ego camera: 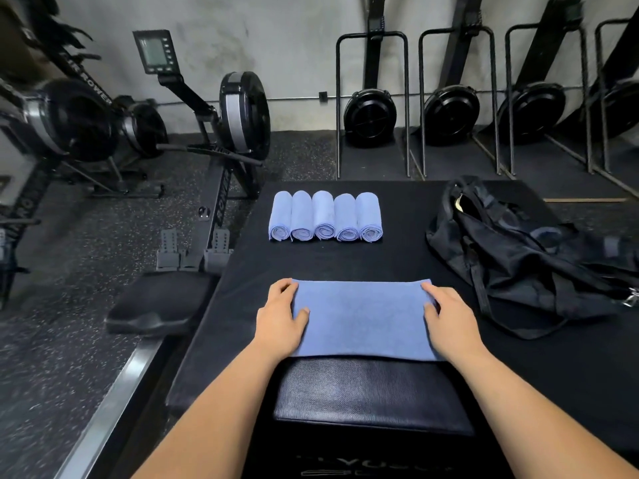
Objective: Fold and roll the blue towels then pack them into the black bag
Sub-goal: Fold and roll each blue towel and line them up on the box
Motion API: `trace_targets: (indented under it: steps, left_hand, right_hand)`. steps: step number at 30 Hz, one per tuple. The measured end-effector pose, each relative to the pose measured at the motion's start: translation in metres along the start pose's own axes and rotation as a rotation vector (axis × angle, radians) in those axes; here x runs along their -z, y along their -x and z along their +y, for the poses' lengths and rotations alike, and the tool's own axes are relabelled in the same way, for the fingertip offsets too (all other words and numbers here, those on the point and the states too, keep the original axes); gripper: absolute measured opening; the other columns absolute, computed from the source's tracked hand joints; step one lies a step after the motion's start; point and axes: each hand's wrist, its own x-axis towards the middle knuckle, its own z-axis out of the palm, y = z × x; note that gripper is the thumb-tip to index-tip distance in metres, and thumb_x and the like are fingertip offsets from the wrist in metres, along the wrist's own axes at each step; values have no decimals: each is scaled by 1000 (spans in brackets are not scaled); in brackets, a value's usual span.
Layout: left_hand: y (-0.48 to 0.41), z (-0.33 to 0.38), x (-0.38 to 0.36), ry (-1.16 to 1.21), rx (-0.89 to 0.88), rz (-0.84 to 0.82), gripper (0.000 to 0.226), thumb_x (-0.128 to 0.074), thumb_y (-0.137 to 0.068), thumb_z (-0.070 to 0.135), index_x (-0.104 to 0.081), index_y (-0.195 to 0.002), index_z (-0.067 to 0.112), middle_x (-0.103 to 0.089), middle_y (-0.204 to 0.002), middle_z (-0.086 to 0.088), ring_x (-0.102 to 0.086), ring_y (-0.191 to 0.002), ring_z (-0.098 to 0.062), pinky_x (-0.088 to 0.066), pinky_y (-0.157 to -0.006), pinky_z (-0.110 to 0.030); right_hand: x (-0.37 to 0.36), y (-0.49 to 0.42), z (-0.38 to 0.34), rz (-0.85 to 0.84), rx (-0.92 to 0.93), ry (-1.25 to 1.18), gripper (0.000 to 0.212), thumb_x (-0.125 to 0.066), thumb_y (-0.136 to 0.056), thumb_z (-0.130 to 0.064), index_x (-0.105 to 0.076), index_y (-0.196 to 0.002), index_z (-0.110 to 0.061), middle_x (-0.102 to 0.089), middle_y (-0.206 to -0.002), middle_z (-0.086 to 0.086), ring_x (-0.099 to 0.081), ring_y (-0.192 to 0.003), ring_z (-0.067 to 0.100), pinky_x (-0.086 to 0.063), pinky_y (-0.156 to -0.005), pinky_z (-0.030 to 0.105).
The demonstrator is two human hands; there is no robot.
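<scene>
The sixth towel (363, 319) lay folded flat on the mat (397, 257), left hand (280, 316) and right hand (449, 312) pressing its short ends, fingers nearly straight, gripping nothing. Five rolled towels (325, 216) sat beyond it, beside the bag (518, 257). Rolling looked next, which calls for turning one end over tightly

The black bag (518, 257) runs blurred off the right edge, its inside too dark to read, the left hand (280, 319) and right hand (449, 319) cover the flat blue towel (359, 319) at its short ends, and the near lettering (363, 466) is illegible.
</scene>
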Motion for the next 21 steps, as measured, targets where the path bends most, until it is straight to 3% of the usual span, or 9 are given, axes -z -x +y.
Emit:
trace_targets:
  steps: [3,7,9,11,13,15,17,21]
  left_hand:
    - [-1,8,2,-90,-6,17,65,-65,-98,31,-42,-157,17,-20,-168,1,-49,-140,-26,-36,-116,-45]
    - [3,36,-5,-302,-153,207,59,-67,-93,29,-56,-149,15,-33,-166,-10,-46,-140,-33,-43,-109,-46]
    - [4,52,-17,-307,-243,156,59,-63,-96,29,-53,-152,13,-33,-168,-10,-39,-149,-30,-37,-118,-44]
    - [4,65,-34,-301,-291,32,61,-55,-103,34,-43,-158,12,-23,-173,-9,-24,-158,-29,-23,-128,-41]
    - [3,69,-46,-366,-286,-73,64,-43,-109,43,-30,-164,15,-12,-176,-8,-10,-162,-27,-13,-131,-41]
    - [4,60,-50,-459,-258,-154,67,-30,-110,54,-15,-168,23,1,-177,-2,3,-163,-22,-3,-132,-43]
    - [7,46,-46,-515,-247,-183,69,-20,-108,63,-5,-169,33,11,-176,4,15,-162,-18,6,-131,-44]
    - [12,33,-45,-601,-199,-136,75,-9,-101,75,4,-167,41,22,-174,2,24,-160,-21,8,-130,-50]
  right_hand:
    - [-4,-1,-8,-53,5,188,45,-56,-101,-14,-58,-146,-15,-50,-138,8,-59,-115,32,-50,-96,41]
    - [-11,4,-32,67,71,539,42,-59,-101,-38,-61,-140,-23,-50,-144,9,-50,-116,34,-51,-86,44]
    - [-19,8,-44,81,173,567,44,-55,-101,-44,-66,-136,-20,-51,-151,10,-48,-127,36,-51,-94,47]
    - [-29,11,-55,8,268,559,57,-36,-102,-51,-68,-134,-17,-50,-156,13,-45,-139,38,-47,-107,50]
    - [-35,14,-62,-161,317,534,79,-11,-96,-63,-55,-149,-23,-34,-168,8,-29,-154,35,-33,-121,50]
    - [-33,14,-54,-292,330,547,88,4,-89,-73,-30,-163,-37,-9,-176,-2,-6,-162,25,-15,-129,45]
    - [-26,15,-40,-309,325,540,82,5,-91,-78,-12,-165,-47,4,-175,-9,5,-162,18,-5,-130,41]
    - [-23,17,-27,-260,296,574,69,-7,-100,-75,-5,-164,-49,8,-175,-10,10,-161,15,0,-131,41]
